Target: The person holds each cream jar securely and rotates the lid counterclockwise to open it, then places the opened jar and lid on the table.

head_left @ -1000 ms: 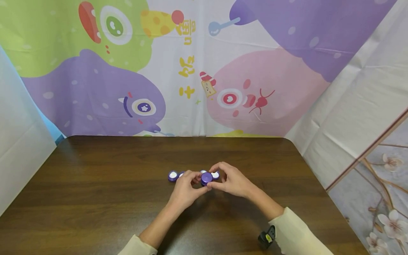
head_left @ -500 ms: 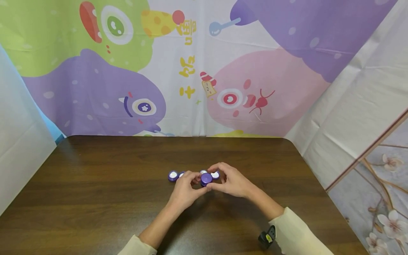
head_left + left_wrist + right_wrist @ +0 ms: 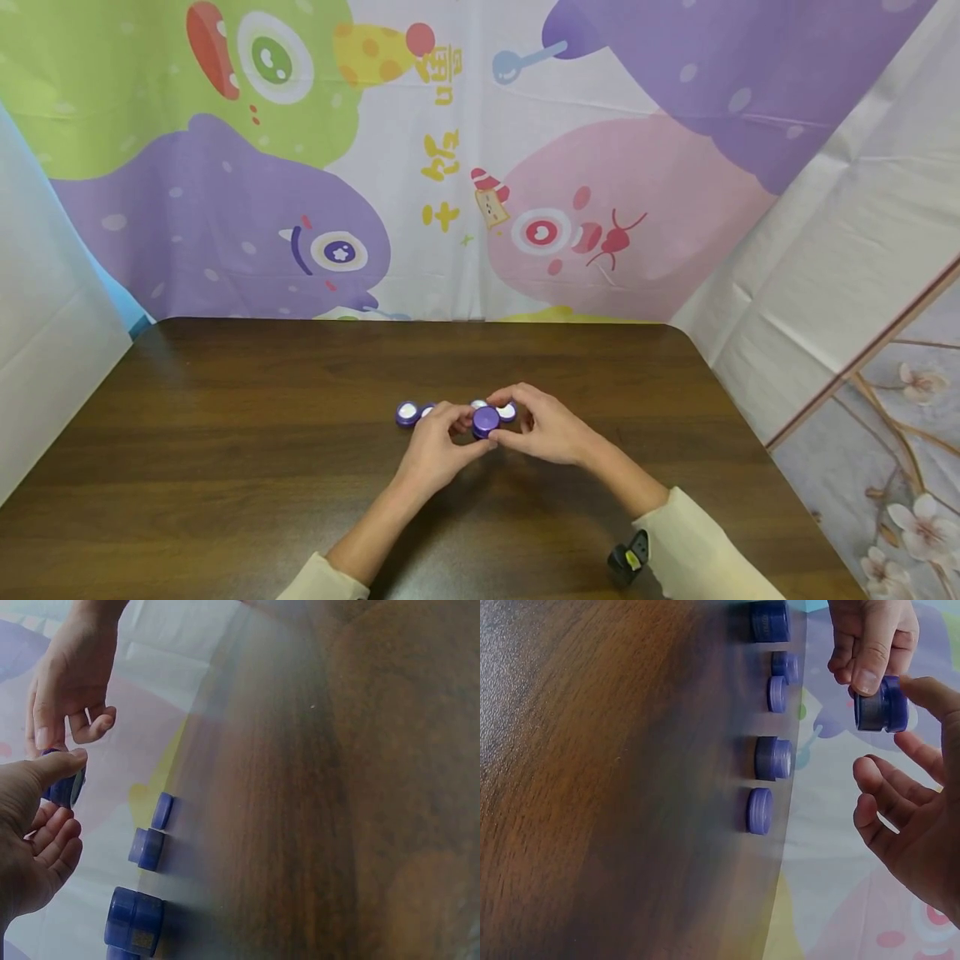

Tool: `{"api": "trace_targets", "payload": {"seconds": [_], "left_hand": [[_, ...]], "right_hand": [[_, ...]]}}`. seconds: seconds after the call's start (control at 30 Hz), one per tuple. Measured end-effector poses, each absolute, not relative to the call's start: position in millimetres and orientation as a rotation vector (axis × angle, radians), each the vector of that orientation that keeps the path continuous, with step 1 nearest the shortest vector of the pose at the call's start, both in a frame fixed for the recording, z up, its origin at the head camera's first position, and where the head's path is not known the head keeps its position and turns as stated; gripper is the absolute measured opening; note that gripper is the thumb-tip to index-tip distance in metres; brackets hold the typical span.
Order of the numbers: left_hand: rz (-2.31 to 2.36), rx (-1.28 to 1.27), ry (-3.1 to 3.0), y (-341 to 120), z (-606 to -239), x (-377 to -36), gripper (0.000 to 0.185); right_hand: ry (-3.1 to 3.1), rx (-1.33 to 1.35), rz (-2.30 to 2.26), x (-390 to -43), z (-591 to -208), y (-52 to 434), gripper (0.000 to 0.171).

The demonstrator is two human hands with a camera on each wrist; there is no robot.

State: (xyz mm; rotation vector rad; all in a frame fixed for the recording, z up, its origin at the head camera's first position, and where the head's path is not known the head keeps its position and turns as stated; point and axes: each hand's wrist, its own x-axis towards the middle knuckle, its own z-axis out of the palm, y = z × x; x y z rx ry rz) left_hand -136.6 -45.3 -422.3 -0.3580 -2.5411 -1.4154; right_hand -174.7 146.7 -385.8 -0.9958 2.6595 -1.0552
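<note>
Both hands hold one small purple jar (image 3: pixel 486 419) just above the table, its round lid facing up in the head view. My left hand (image 3: pixel 437 446) pinches the lower, darker part of the jar, with the thumb pressed on its side in the right wrist view. With thumb and forefinger my right hand (image 3: pixel 549 427) grips around the lid end; its other fingers are loosely bent and off the jar. Behind the hands stand an uncapped jar (image 3: pixel 774 757) and a loose purple lid (image 3: pixel 759 811). A second lid (image 3: pixel 778 694) lies beside another small jar (image 3: pixel 784 664).
A larger purple jar (image 3: pixel 770 621) stands at the end of the row, partly hidden by the left hand in the head view. The brown wooden table (image 3: pixel 247 467) ends at a cartoon-printed cloth (image 3: pixel 337 217). A black device (image 3: pixel 628 560) is on the right wrist.
My right forefinger and thumb have shifted slightly left around the lid. The jar stays nearly in place between both hands, and the things on the table have not moved.
</note>
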Motion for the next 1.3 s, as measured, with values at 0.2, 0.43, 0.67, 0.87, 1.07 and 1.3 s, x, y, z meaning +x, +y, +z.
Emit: {"api": "trace_targets", "payload": {"seconds": [0.2, 0.43, 0.67, 0.87, 1.07, 1.3], "left_hand": [[-1.408, -0.354, -2.541, -45.0, -422.0, -137.0, 0.033], [-1.411, -0.353, -2.534, -44.6, -422.2, -136.5, 0.033], [-1.417, -0.353, -2.528, -44.6, -422.6, -136.1, 0.032], [-1.401, -0.351, -2.528, -43.7, -421.5, -136.5, 0.034], [-1.415, -0.349, -2.533, -43.1, -420.7, -136.1, 0.033], [-1.420, -0.353, -2.523, -43.2, -421.0, -136.0, 0.033]], "right_hand": [[2.690, -0.967, -1.082, -174.3, -386.2, 146.7, 0.039], [2.673, -1.018, -1.062, -175.2, -387.7, 147.1, 0.034], [2.658, -1.009, -1.069, -174.2, -387.8, 147.0, 0.042], [2.685, -0.972, -1.085, -173.7, -387.8, 146.5, 0.039], [2.656, -0.989, -1.070, -174.3, -388.0, 147.3, 0.034], [2.658, -0.990, -1.074, -173.9, -387.4, 147.6, 0.043]]}}
